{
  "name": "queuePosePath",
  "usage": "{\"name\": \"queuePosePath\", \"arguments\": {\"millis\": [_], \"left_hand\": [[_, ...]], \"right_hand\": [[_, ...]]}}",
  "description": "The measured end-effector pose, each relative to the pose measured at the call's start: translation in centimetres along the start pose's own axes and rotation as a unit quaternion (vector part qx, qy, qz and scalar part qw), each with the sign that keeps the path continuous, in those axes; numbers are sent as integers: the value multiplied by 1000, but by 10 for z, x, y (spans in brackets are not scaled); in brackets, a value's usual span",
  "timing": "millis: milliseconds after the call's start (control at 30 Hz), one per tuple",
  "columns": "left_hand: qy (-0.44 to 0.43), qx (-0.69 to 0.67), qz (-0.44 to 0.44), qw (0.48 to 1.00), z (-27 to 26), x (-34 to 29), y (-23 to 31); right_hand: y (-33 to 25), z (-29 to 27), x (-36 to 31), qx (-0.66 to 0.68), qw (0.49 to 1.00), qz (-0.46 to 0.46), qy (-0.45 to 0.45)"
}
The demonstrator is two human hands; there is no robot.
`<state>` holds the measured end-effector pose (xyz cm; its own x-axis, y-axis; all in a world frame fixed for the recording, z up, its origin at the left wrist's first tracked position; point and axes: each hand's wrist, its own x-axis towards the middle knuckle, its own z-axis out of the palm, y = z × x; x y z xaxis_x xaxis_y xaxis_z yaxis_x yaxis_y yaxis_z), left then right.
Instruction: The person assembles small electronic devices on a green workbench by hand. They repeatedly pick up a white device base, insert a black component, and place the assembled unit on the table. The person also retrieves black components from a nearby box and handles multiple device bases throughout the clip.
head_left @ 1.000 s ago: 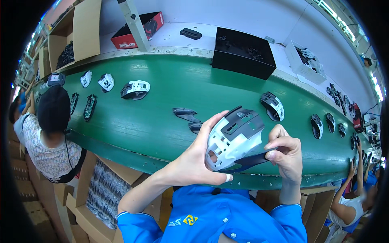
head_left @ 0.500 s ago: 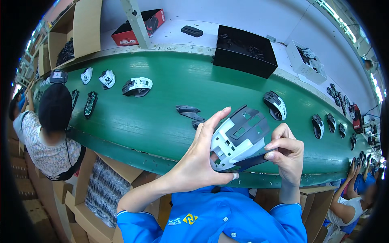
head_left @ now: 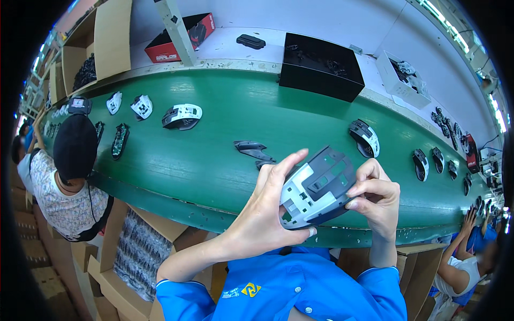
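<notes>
My left hand [head_left: 262, 214] grips a white and dark grey computer mouse shell [head_left: 316, 184] above the green belt, thumb along its lower side and fingers over its far edge. Square cut-outs show in the shell. A dark curved side panel [head_left: 329, 213] lies along the shell's near right edge. My right hand [head_left: 379, 200] pinches the panel's right end with thumb and index finger, up against the shell. Just beyond my left fingers, dark curved side pieces [head_left: 250, 147] rest on the belt.
On the green belt [head_left: 214, 171] sit a mouse shell [head_left: 182, 116] at left, another mouse [head_left: 364, 138] at right, and circuit-board bases [head_left: 120, 140]. A black box [head_left: 321, 67] stands along the far ledge. A co-worker [head_left: 75, 176] sits at left; an open carton [head_left: 140, 257] stands below.
The mouse shell has turned and tilted a little in my hands. The side panel, which stuck out at its right end, now lies closer along the shell's edge.
</notes>
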<state>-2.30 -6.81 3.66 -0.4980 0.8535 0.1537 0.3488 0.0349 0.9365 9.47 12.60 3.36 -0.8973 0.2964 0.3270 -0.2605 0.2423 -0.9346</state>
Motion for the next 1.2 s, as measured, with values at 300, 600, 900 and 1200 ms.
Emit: {"name": "queuePosePath", "arguments": {"millis": [300,600,900,1200], "left_hand": [[37,45,50,997,6,-5,3],[14,48,55,997,8,-5,-1],[50,97,138,984,7,-4,0],[87,120,173,974,1,-10,-2]], "right_hand": [[6,-11,2,68,997,14,-45],[9,-12,12,207,965,130,-97],[47,-6,18,344,918,36,-195],[43,4,8,377,912,79,-141]]}}
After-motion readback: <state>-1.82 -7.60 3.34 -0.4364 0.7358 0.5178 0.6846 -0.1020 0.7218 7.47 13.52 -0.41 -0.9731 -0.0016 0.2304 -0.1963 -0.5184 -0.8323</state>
